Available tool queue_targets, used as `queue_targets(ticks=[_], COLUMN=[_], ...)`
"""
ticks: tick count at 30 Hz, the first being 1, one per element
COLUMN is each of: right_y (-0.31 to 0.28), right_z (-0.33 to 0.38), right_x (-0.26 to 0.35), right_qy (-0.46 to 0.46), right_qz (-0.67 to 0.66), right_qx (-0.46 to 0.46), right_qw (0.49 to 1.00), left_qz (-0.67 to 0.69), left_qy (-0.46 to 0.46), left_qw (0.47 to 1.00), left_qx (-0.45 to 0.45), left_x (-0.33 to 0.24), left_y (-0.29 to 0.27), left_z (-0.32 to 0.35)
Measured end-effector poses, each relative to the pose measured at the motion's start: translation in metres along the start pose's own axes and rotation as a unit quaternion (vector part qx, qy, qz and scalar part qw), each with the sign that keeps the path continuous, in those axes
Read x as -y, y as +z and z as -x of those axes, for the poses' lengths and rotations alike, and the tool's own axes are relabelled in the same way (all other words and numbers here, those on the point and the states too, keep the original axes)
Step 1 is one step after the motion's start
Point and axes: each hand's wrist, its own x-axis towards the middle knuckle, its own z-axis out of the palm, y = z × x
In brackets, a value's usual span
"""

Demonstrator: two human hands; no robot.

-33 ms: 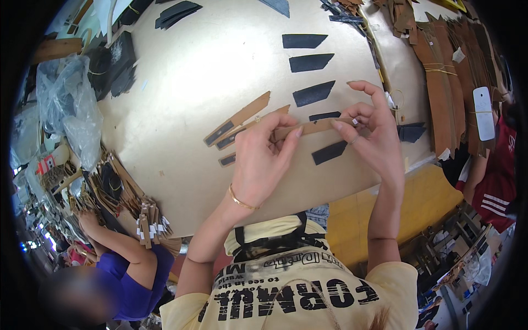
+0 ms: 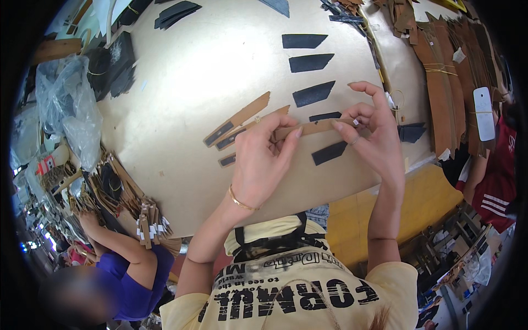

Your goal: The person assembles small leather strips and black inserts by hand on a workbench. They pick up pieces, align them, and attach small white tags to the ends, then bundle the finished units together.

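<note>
A narrow tan leather strip point(image 2: 318, 127) is stretched between my two hands, above the table. My left hand point(image 2: 258, 157) pinches its left part between thumb and fingers. At its right end, my right hand point(image 2: 375, 140) grips the strip with thumb and fingers, the index finger raised; a small white tag point(image 2: 355, 121) shows there. Beside my left hand lie tan strips point(image 2: 248, 114) with dark patches at their lower ends, partly covered by that hand. Black slanted leather pieces form a column beyond and below the strip, among them one piece point(image 2: 314, 94) and a nearer one point(image 2: 329, 153).
The pale table point(image 2: 181, 181) carries black pieces point(image 2: 177, 14) at the far left. Bundled brown leather point(image 2: 438, 82) lies at the right, a plastic bag point(image 2: 69, 104) at the left. A person in purple point(image 2: 146, 280) handles strips at left; another in red point(image 2: 498, 176) is at right.
</note>
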Motion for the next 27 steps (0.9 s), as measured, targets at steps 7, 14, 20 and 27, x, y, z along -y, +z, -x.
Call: queue_targets(ticks=[7, 14, 20, 27], right_y=[-0.004, -0.005, -0.001, 0.000], right_z=[0.000, -0.002, -0.003, -0.005], right_x=[-0.008, -0.012, -0.011, -0.007], right_qy=[-0.016, 0.003, 0.007, 0.022], right_qz=[-0.078, -0.098, -0.070, -0.084], right_qx=[-0.017, -0.021, -0.017, -0.021], right_qw=[0.997, 0.995, 0.997, 0.996], left_qz=[0.013, -0.011, 0.004, -0.021], left_qy=[0.047, 0.020, 0.006, 0.023], left_qw=[0.998, 0.999, 1.000, 0.999], left_qx=[-0.034, -0.033, -0.026, -0.022], left_x=[0.002, -0.002, -0.002, -0.001], left_y=[0.008, 0.006, 0.006, 0.006], left_z=[-0.001, -0.004, -0.007, -0.007])
